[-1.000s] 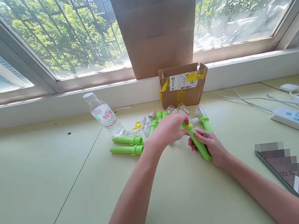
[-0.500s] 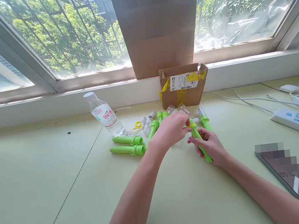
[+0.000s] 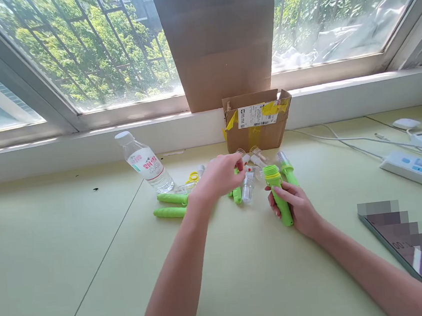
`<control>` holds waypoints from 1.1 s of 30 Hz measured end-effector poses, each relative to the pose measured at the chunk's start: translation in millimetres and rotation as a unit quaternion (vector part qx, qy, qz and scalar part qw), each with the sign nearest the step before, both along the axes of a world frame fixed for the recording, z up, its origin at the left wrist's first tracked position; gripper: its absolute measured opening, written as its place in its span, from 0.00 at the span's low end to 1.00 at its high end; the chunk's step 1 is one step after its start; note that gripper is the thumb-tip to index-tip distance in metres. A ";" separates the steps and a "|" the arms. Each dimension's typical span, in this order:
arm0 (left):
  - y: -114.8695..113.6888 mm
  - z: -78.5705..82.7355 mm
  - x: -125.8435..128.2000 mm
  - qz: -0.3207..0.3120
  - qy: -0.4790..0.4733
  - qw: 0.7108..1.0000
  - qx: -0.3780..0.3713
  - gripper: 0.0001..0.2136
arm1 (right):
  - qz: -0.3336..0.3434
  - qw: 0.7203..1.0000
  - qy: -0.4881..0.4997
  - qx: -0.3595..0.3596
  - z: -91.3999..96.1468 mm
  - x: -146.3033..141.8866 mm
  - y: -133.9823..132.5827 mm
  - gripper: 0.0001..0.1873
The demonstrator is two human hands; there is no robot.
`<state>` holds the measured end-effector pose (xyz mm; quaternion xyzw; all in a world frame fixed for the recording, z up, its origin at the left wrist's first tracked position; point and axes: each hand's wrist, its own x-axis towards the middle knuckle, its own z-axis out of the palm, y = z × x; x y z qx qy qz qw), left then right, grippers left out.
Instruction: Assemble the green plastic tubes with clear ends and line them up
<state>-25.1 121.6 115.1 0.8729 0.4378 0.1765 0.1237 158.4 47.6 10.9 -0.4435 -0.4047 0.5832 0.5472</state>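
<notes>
My right hand (image 3: 295, 209) is wrapped round a green plastic tube (image 3: 278, 193) with a threaded top, held nearly upright just above the table. My left hand (image 3: 218, 177) hovers over a heap of parts (image 3: 248, 171), green tubes and clear caps, with its fingertips pinched at something small near a clear cap; what they hold is too small to name. A clear cap (image 3: 248, 188) and a short green piece (image 3: 237, 194) lie just right of that hand. Two more green tubes (image 3: 171, 206) lie side by side to the left.
A water bottle (image 3: 144, 162) lies tilted at the left of the heap. An open cardboard box (image 3: 257, 119) stands against the window sill. A power strip (image 3: 416, 170) with cables sits at the right, and a dark flat device (image 3: 412, 250) lies at the lower right.
My left hand has let go of the top of the held tube and moved left and back over the heap. My right hand has tipped the tube more upright.
</notes>
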 end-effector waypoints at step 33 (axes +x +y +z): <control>49.2 -37.7 -76.0 0.228 0.070 0.969 -0.064 0.18 | 0.013 1.000 -0.021 0.003 -1.9 0.9 0.1 0.14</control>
